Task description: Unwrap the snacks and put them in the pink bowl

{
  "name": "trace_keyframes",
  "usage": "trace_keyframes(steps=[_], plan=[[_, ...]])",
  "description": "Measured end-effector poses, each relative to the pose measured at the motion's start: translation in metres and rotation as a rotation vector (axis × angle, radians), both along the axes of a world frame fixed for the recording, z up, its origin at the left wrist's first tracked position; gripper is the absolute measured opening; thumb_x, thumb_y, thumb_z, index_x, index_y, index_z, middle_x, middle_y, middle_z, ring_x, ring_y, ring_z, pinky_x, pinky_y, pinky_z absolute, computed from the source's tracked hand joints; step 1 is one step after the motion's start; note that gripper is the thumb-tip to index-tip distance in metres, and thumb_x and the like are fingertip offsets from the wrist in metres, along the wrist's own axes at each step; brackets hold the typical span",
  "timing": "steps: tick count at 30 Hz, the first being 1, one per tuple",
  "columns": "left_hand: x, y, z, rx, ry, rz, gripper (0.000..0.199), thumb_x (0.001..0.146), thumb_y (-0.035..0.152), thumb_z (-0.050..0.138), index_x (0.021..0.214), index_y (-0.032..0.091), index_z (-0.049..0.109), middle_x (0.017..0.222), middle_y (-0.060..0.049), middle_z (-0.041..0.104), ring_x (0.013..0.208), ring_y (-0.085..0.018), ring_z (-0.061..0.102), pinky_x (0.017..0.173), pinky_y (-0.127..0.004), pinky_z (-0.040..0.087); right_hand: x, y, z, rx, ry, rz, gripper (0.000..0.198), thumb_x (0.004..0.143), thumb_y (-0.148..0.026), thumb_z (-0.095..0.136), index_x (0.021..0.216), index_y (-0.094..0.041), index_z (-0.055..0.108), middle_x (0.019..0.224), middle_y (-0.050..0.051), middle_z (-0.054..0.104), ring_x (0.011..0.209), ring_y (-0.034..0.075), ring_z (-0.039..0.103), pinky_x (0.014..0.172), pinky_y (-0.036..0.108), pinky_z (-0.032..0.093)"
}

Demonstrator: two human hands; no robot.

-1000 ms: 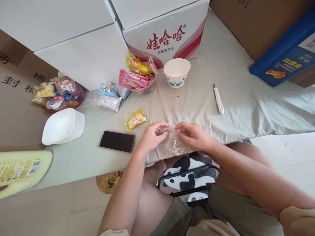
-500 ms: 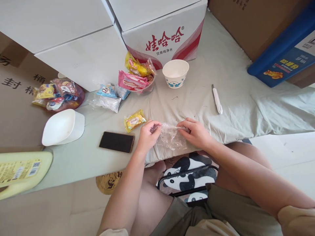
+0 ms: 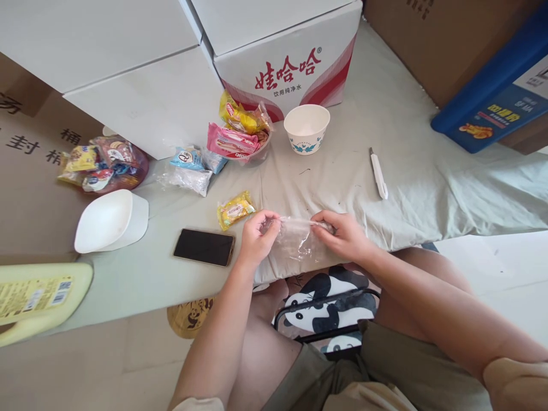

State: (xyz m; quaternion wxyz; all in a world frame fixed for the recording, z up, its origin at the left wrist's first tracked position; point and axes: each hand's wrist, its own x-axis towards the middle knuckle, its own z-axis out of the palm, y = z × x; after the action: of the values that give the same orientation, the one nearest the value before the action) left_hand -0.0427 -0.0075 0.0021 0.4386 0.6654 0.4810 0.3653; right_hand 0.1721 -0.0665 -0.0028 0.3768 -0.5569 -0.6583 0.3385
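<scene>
A big white box (image 3: 278,57) with red writing stands at the back of the pale green cloth (image 3: 385,142). A white scoop (image 3: 109,220) lies far to the left. A black phone (image 3: 204,247) lies near the left hand. A white paper bowl (image 3: 307,128) sits in front of the box. A small yellow snack pack (image 3: 234,209) lies just beside the left hand, and a thin white pen (image 3: 379,174) lies past the right hand.

The clear plastic bag (image 3: 297,240) is at the near edge of the cloth, stretched between both hands. It looks very light, soft, crinkly and a bit slippery. It could tear, so the top edge is the best place to pinch it.

The left hand (image 3: 257,237) pinches the bag's left top corner. The right hand (image 3: 342,235) pinches the right top corner. The hands are a little apart, both closed on the bag, with the arms reaching forward over the knees.
</scene>
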Motion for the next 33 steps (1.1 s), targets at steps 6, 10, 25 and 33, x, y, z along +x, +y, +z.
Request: trace_keyframes(steps=[6,10,25,33], plan=[[-0.0011,0.0015,-0.0006,-0.160,-0.146,-0.016,0.017,0.081,0.034,0.063,0.079,0.018,0.063,0.062,0.002,0.062,0.057,-0.012,0.058,0.059,-0.023,0.046,0.0026,-0.0015,0.0032,-0.077,0.140,0.123,0.034,0.093,-0.044,0.048,0.094,-0.016,0.067,0.080,0.004,0.067,0.069,0.015,0.060,0.062,0.026,0.044],[-0.0010,0.0019,-0.0001,-0.220,-0.148,-0.062,0.018,0.079,0.035,0.065,0.078,0.017,0.063,0.061,0.003,0.060,0.055,-0.011,0.056,0.056,-0.023,0.044,0.0034,-0.0002,0.0043,-0.023,0.234,0.129,0.033,0.093,-0.044,0.048,0.093,-0.016,0.065,0.087,0.007,0.069,0.079,0.017,0.062,0.072,0.028,0.047],[0.0007,-0.0003,0.0022,-0.292,-0.050,-0.201,0.029,0.078,0.043,0.068,0.091,0.018,0.065,0.079,0.000,0.063,0.064,-0.012,0.056,0.063,-0.024,0.045,-0.0025,-0.0006,-0.0021,-0.252,0.212,0.148,0.022,0.085,-0.033,0.055,0.096,-0.017,0.065,0.072,0.000,0.061,0.065,0.012,0.052,0.061,0.025,0.040],[0.0015,-0.0003,0.0035,-0.282,-0.006,-0.207,0.029,0.078,0.044,0.066,0.091,0.018,0.065,0.085,-0.002,0.065,0.070,-0.014,0.059,0.068,-0.026,0.048,-0.0032,-0.0007,-0.0010,-0.248,0.193,0.150,0.024,0.086,-0.035,0.053,0.095,-0.016,0.064,0.070,-0.001,0.058,0.063,0.011,0.050,0.060,0.025,0.039]])
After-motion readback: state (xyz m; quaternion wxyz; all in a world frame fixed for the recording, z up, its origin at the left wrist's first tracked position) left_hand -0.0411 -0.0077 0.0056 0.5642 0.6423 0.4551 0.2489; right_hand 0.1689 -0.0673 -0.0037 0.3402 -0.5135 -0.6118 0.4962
